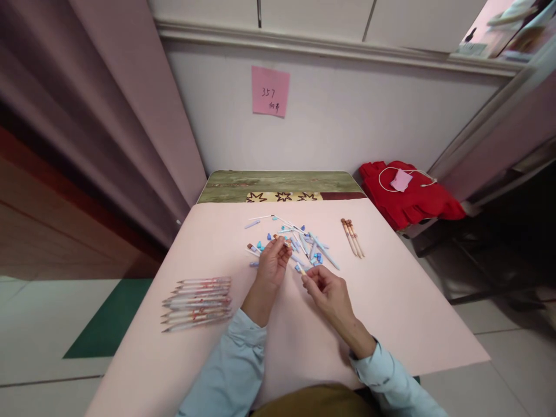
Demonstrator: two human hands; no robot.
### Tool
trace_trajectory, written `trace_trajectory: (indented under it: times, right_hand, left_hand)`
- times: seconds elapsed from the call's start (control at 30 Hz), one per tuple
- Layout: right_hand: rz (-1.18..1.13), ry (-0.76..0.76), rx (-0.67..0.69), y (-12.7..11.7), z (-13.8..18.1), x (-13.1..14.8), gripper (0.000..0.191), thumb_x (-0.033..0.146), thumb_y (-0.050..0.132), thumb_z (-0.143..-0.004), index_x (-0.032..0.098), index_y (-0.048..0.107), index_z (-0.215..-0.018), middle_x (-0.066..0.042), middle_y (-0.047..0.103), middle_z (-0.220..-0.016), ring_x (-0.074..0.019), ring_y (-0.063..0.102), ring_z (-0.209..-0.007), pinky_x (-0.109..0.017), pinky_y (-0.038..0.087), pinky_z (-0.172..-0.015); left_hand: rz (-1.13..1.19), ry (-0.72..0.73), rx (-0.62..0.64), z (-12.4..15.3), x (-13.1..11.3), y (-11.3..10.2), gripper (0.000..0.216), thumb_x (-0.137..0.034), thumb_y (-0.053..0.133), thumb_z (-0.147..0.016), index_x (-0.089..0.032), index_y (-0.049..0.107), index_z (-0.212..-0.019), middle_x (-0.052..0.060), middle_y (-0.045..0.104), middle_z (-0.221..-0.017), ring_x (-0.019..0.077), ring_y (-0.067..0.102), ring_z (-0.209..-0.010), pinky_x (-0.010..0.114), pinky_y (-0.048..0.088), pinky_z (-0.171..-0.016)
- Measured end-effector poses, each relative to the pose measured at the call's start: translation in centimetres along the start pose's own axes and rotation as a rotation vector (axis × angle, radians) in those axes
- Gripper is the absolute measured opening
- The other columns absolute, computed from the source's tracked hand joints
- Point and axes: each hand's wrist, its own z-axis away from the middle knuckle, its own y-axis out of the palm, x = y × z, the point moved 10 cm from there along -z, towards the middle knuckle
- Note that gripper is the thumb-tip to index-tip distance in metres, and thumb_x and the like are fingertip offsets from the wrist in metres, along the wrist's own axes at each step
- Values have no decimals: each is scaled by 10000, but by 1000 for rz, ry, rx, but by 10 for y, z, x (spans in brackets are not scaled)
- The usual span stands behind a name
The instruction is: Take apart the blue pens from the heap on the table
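Note:
My left hand (273, 260) is closed in a pinch over a pile of pen parts, with a small brown and white piece (287, 244) at its fingertips. To its right, my right hand (328, 286) grips a short pale cream pen tube (303, 270) between thumb and forefinger. The two held pieces are apart. Around and beyond my hands lie loose blue caps (319, 259), pale blue pen barrels (324, 250) and thin white refills (289, 223). Part of the pile is hidden behind my left hand.
Several pens (197, 304) lie side by side at the left of the pink-covered table (403, 313). Pens with brown tops (353, 238) lie at the right. A red cloth bundle (408, 200) with a white cable sits beyond the right edge. A pink note (270, 91) hangs on the wall.

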Motion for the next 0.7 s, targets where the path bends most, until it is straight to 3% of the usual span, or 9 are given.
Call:
trace_trajectory:
  times: [0.33,0.57,0.7]
  right_hand:
    - [-118,0,-59,-8,-19,15,246,422,622,-850,182,663,-812,-9,647,-623,-130,541,-515,-231,427,-494]
    - [-49,-19,-76,-12,-22,20,267,436,611,-854,186,676,-791,1,648,-601,-121,521,-482,-225,399,-474]
    - [151,-68,-140,-23,-25,26,238,424,606,-873,217,713,-825,8,684,-642,-134,574,-524,-235,396,-522]
  left_hand:
    - [-72,-38,107,8,8,16,274,-218,851,-622,-135,634,-767,-15,679,-686,78,626,-578,172,496,-541]
    - [-165,-39,166,10,9,22,274,-259,836,-658,-142,615,-771,-20,660,-681,67,579,-527,187,472,-530]
    - [-236,-8,189,10,11,22,281,-260,824,-676,-147,609,-816,7,684,-745,90,605,-578,214,496,-569]
